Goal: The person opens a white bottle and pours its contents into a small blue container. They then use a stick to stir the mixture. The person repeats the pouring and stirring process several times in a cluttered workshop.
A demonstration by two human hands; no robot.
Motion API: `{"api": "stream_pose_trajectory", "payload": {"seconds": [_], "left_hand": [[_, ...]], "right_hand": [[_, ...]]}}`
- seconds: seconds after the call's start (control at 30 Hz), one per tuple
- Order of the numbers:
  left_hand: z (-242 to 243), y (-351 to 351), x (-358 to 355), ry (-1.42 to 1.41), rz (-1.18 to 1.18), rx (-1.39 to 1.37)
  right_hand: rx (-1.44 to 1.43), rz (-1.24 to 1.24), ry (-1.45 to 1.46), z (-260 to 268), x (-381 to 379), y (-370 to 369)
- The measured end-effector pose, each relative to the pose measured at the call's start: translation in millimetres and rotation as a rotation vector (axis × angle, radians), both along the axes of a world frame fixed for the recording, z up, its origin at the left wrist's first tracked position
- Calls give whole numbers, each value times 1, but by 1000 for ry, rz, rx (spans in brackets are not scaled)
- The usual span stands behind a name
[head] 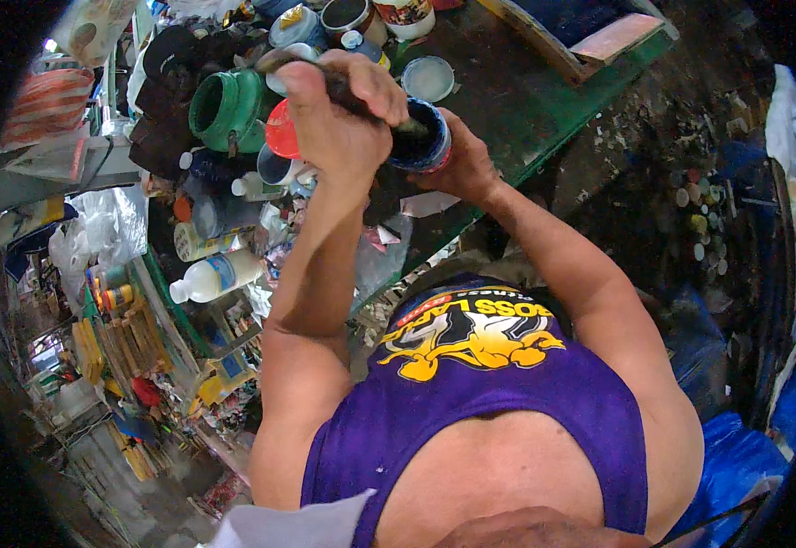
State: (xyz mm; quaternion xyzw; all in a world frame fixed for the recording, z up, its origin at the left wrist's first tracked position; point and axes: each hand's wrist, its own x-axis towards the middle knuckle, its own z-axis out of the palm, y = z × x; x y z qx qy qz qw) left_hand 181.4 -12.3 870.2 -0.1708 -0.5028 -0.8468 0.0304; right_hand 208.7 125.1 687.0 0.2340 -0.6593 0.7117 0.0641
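Note:
My left hand is wrapped around a dark stick-like tool, its thumb at the tool's upper left end. The tool's other end reaches into the mouth of an open container with a dark, blue-stained inside. My right hand grips this container from the right side and tilts its mouth towards me. What is inside the container is too dark to tell. Just beyond it, a round whitish lid lies on the green-edged table. A red round lid or cap shows behind my left hand.
An open green plastic jar lies left of my hands, with a white-capped bottle nearer me. Several paint tubs crowd the table's far side. A wooden frame lies at the far right. Paper scraps litter the near edge.

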Motion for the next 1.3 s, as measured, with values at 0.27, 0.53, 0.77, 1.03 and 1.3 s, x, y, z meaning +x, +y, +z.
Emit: {"api": "stream_pose_trajectory", "payload": {"seconds": [0.27,0.53,0.77,1.03,1.3], "left_hand": [[-1,-1,-5,64,10,-40],[-6,-12,-1,78,8,-95],[1,-9,-5,8,8,-90],[0,-5,-1,48,-3,-19],[0,-8,-7,133,-1,-164]], "right_hand": [[23,-45,1,-2,-2,0],[3,-9,14,-14,-4,-4],[-49,7,-9,-13,-2,-4],[2,-7,41,-11,-4,-2],[135,-121,51,-8,-2,-1]]}}
